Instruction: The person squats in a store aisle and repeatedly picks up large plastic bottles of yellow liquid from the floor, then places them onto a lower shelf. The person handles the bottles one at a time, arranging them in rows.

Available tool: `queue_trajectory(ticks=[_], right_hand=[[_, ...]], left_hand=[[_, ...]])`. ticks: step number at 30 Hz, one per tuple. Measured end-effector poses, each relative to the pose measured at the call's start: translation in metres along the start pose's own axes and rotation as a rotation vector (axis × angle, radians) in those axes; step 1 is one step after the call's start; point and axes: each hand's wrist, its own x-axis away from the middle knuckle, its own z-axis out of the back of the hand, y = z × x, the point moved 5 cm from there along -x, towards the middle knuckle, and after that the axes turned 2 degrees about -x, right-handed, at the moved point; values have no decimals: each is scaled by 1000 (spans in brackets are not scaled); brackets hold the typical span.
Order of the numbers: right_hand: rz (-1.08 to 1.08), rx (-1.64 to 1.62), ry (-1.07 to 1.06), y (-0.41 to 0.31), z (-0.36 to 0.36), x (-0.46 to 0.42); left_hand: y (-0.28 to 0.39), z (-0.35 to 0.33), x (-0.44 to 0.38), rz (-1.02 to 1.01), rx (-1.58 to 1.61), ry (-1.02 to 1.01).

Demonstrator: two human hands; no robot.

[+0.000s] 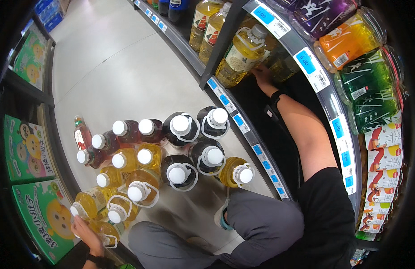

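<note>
My left hand (87, 234) is at the lower left, its fingertips against the white cap of a yellow oil bottle (92, 201); whether they grip it is unclear. My right hand (263, 76) reaches deep into the lower shelf (254, 97), beside a large handled bottle of yellow oil (238, 60) that stands near the shelf front. Its fingers are partly hidden in shadow, so their hold cannot be made out. On the floor before me stand several dark handled bottles (178, 171), yellow oil bottles (142, 181) and smaller reddish-brown bottles (126, 129), all white-capped.
Price labels line the shelf edge (241, 122). Above my right arm, the upper shelf carries colourful drink bottles (355, 37) and white cartons (382, 175). Green printed boxes (42, 218) stand on the left shelving. A slim red bottle (81, 134) stands at the group's far left.
</note>
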Motion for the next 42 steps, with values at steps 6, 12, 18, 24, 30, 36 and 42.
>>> queue_trajectory(ticks=[6, 12, 18, 24, 30, 36, 42], right_hand=[[38, 165, 90, 7, -3, -1], [-110, 312, 124, -13, -8, 5], [-160, 25, -20, 9, 2, -9], [-185, -259, 98, 16, 29, -19], [-281, 264, 61, 21, 42, -46], [-129, 545, 42, 11, 32, -49], [-19, 315, 47, 51, 55, -75]], left_hand=[[-8, 3, -5, 28, -125, -110], [-6, 4, -1, 15, -8, -25], [-32, 2, -12, 109, 44, -71], [-22, 5, -10, 120, 112, -53], [-46, 7, -18, 290, 279, -50], [-31, 12, -8, 142, 99, -29], [-31, 5, -14, 243, 248, -70]])
